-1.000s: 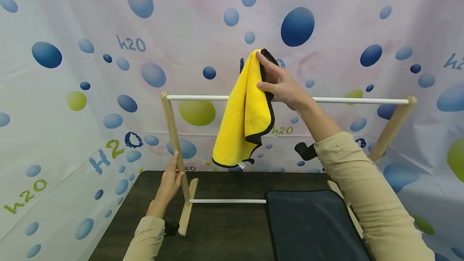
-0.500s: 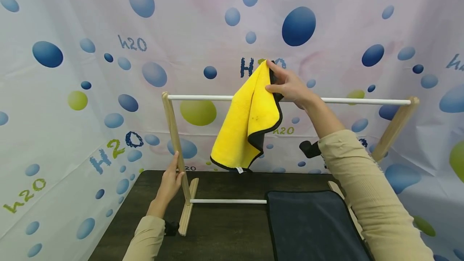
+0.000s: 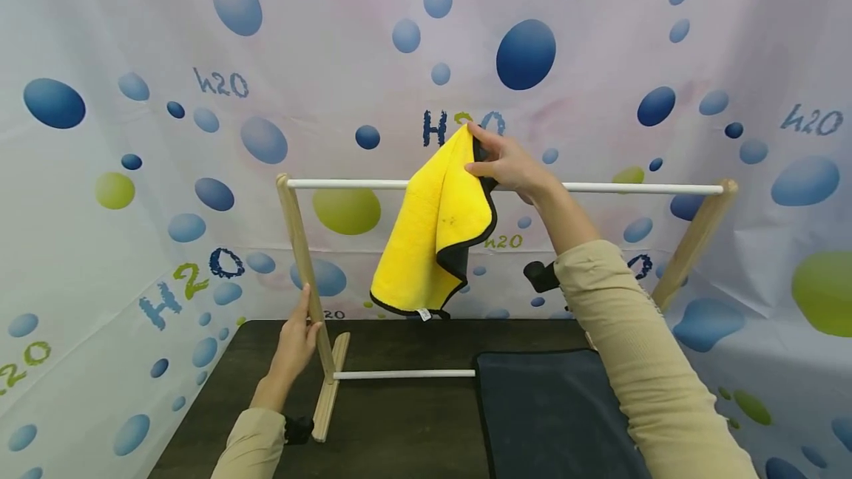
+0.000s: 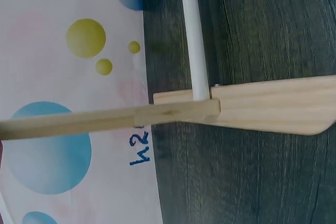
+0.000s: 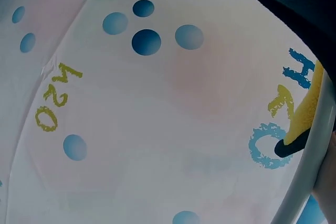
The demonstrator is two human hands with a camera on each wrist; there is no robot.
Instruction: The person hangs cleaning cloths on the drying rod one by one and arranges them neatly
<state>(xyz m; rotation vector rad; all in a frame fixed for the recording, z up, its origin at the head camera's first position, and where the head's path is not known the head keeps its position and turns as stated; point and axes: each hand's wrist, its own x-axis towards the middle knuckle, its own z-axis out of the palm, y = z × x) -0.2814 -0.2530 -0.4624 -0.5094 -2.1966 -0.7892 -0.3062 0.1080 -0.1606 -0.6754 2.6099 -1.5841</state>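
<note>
My right hand [image 3: 509, 165] pinches the upper corner of a yellow towel [image 3: 426, 235] with black edging and a dark reverse. The towel hangs at a slant, its top above the rack's white top rail [image 3: 639, 188]. Part of the rail is hidden by it in the head view; I cannot tell whether cloth lies over the bar. In the right wrist view, a bit of yellow towel [image 5: 303, 113] shows beside the white rail [image 5: 307, 169]. My left hand [image 3: 293, 346] grips the left wooden post [image 3: 301, 242] low down, thumb and fingers against it. The left wrist view shows the post [image 4: 105, 120] but hardly any hand.
A dark towel [image 3: 552, 412] with black edging hangs over the lower rail [image 3: 406, 374] at the right. The rack's left foot [image 3: 330, 390] stands on a dark wooden table [image 3: 399, 427]. Behind is a curtain [image 3: 333, 43] printed with spots; the right post [image 3: 695, 239] slopes outward.
The right hand has lowered the towel a little toward the top rail, and the towel's folds have spread. The left hand stays on the post. The head view has shifted slightly.
</note>
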